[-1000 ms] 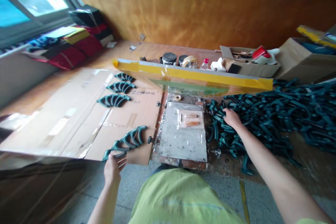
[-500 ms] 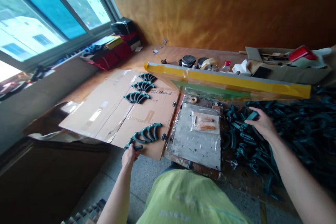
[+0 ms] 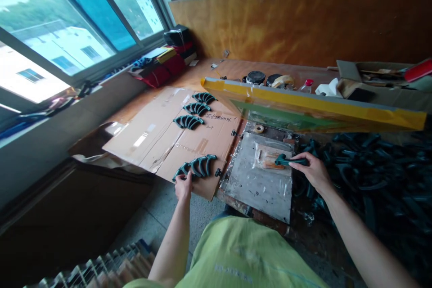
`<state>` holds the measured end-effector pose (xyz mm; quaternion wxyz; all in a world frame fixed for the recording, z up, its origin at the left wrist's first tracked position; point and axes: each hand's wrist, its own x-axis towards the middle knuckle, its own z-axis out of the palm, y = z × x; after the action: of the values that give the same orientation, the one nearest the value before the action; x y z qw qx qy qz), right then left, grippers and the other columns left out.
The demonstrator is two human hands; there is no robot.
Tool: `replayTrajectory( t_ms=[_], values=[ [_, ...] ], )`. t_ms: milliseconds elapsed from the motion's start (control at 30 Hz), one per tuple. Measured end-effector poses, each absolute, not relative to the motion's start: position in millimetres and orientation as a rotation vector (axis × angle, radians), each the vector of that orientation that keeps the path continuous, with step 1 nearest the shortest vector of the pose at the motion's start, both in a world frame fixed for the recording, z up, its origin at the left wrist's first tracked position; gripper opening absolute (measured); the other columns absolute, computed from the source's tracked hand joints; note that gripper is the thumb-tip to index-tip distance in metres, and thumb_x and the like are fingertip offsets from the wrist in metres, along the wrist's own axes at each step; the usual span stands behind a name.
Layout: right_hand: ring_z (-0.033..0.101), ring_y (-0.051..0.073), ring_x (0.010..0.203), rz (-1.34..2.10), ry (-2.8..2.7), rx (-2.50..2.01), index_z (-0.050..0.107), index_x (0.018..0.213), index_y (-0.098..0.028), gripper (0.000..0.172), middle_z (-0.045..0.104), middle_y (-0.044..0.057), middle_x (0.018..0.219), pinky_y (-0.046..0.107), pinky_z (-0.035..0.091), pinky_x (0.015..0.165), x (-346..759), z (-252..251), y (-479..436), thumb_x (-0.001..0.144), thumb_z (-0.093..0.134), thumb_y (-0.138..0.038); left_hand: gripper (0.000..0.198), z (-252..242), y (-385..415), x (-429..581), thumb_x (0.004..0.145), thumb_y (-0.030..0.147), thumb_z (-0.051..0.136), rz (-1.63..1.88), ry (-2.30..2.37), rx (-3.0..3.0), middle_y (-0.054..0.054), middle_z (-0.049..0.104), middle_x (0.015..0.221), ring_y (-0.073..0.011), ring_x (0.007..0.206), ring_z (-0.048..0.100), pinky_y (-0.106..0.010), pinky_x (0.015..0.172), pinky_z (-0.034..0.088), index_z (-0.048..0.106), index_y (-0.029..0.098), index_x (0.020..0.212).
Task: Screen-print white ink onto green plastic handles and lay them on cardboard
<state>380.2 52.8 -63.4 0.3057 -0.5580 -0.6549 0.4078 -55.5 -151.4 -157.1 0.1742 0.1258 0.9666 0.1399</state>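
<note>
Teal curved plastic piece sits in our right hand, fingers closed round it, long axis running sideways above the scratched metal plate. Our left hand meets the teal row of curved pieces on brown cardboard; whether it grips, we cannot tell.

View: worn on the head, above the person's chest.
Facing: forward and down, window at left.
Nearness: close above the left hand and right hand.

A flattened cardboard sheet lies on the wooden workbench; curved teal plastic pieces sit touching the left fingers, with three more clusters beyond them.
</note>
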Motion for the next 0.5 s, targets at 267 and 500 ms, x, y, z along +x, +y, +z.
replayTrajectory(
  t_ms=[267,500],
  values=[
    [0.062,0.021,0.072,1.120,-1.710,-1.449,0.069,0.081,-0.019,0.039,0.070,0.004,0.078,0.033,0.047,0.069,375.5,-62.1,51.2,0.060,0.075,-0.051,0.043,-150.2,-152.0,-66.0,0.079,0.055,0.046,0.330,2.710,0.220,-0.012,0.074,0.084,-0.0327,0.079,0.071,-0.042,0.071,0.052,0.065,0.022,0.100],
    [0.065,0.023,0.084,1.129,-1.803,-1.355,0.068,0.080,-0.021,0.032,0.072,0.005,0.089,0.038,0.048,0.081,373.9,-78.9,54.2,0.064,0.074,-0.047,0.046,-144.6,-158.9,-56.2,0.080,0.060,0.046,0.323,2.719,0.349,-0.011,0.073,0.083,-0.0321,0.082,0.070,-0.043,0.073,0.052,0.063,0.023,0.101]
  ],
)
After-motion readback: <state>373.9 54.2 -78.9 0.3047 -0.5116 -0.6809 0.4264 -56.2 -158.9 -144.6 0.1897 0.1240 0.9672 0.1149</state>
